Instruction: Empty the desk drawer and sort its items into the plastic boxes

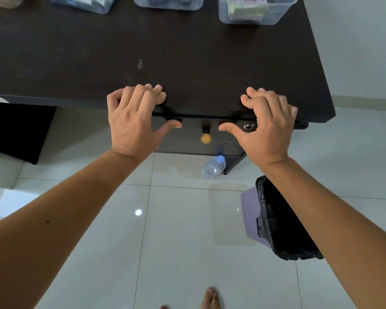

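Note:
The dark desk (187,52) fills the top of the head view. Its drawer front (192,143), with a yellow knob (205,138) and a metal keyhole (248,126), sits pushed in under the front edge. My left hand (134,118) and my right hand (265,123) rest on that edge, left and right of the knob. Their fingers curl over the desk top and the thumbs point inward against the drawer front; neither hand holds anything. Three clear plastic boxes stand at the back: left (85,3), middle (167,2) and right (254,12), each with items inside.
A plastic water bottle (213,167) with a blue cap stands on the white tiled floor below the drawer. A purple bin lined with a black bag (281,219) stands under my right forearm. My bare foot (211,297) shows at the bottom edge.

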